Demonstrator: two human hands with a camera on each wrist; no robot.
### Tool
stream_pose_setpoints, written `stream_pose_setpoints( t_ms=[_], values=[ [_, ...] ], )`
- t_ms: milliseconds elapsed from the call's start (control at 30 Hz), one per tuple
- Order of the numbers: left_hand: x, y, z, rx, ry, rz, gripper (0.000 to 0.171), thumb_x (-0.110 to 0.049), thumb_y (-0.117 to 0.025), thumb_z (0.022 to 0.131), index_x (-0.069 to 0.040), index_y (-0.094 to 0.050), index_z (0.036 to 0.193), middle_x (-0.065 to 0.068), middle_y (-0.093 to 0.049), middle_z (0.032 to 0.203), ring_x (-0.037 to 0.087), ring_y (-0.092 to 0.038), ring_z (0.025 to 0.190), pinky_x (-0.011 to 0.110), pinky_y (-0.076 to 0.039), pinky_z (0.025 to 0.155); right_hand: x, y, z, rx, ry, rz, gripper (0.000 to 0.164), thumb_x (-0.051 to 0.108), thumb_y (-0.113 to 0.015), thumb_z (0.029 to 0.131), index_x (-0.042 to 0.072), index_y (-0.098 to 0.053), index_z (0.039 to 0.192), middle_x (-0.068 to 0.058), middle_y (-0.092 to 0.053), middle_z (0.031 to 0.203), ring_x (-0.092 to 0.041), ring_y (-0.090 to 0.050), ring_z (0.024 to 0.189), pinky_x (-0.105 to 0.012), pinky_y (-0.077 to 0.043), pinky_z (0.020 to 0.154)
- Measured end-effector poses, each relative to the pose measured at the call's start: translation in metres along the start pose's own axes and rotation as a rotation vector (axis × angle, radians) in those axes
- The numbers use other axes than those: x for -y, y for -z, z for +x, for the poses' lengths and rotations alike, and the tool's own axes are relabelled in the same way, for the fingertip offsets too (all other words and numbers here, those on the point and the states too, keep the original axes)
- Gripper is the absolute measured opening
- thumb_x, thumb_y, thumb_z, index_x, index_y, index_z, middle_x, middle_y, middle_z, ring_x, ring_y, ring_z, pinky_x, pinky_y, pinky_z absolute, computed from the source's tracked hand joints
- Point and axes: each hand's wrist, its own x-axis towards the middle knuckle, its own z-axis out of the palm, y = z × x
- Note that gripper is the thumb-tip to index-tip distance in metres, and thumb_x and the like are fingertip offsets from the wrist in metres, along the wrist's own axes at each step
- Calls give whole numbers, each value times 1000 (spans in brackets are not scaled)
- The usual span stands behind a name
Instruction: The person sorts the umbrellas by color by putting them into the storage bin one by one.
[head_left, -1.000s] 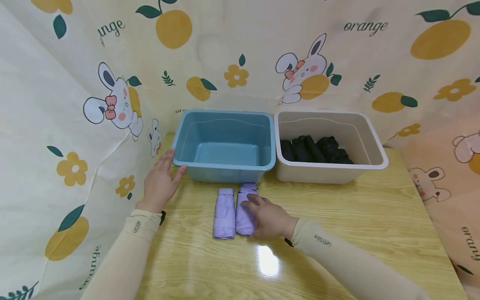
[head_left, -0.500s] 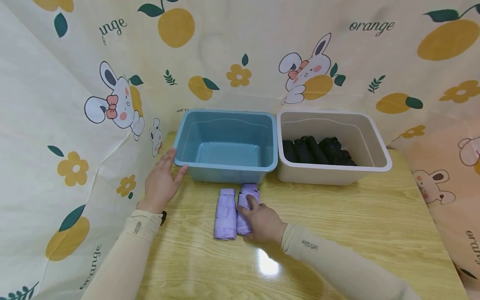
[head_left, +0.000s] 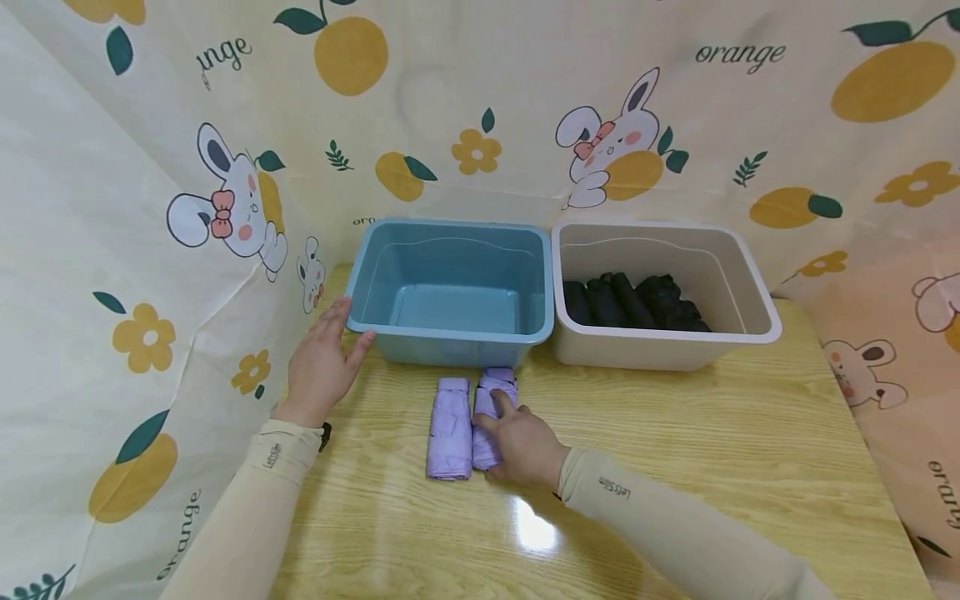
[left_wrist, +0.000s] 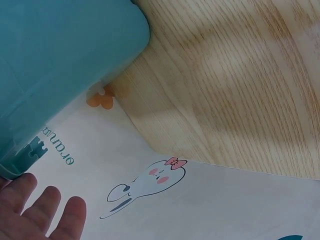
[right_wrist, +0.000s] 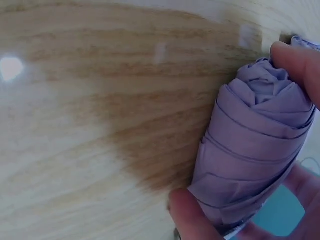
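Observation:
Two lilac rolls of thin, creased, folded material lie side by side on the table in front of the blue bin. My right hand grips the right-hand lilac roll; in the right wrist view its thumb and fingers curl round the roll, whose crumpled end faces the camera. The left-hand lilac roll lies just beside it. My left hand rests with extended fingers at the blue bin's near left corner. In the left wrist view, the fingertips are close to the bin's rim.
A beige bin stands right of the blue one, holding several black rolls. Patterned sheeting covers the wall behind and both sides. The wooden table carries a bright light reflection near my right forearm.
My right hand has moved slightly left and closed round the right-hand lilac roll. The left hand and both bins stay in place.

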Motion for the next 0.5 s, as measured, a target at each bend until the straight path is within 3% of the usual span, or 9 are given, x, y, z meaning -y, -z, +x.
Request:
stream_pose_setpoints(
  t_ms=[300,500],
  values=[
    [0,0,0,4,-7,2,72,-48,-52,102,-2,-33,154,16,-36,157,38,-35,141,54,-32,112,-2,-5,-1,-32,-47,96,82,38,-92,60,20,-60,134,-26,-37,142,-38,-61,96,-51,-52,87],
    [2,-1,0,-23,-29,0,72,-47,-55,101,0,-36,153,18,-39,155,39,-38,139,53,-33,111,-5,-6,-2,-62,-54,154,79,37,-94,58,21,-62,129,-24,-39,138,-35,-62,93,-52,-51,88]
  ],
)
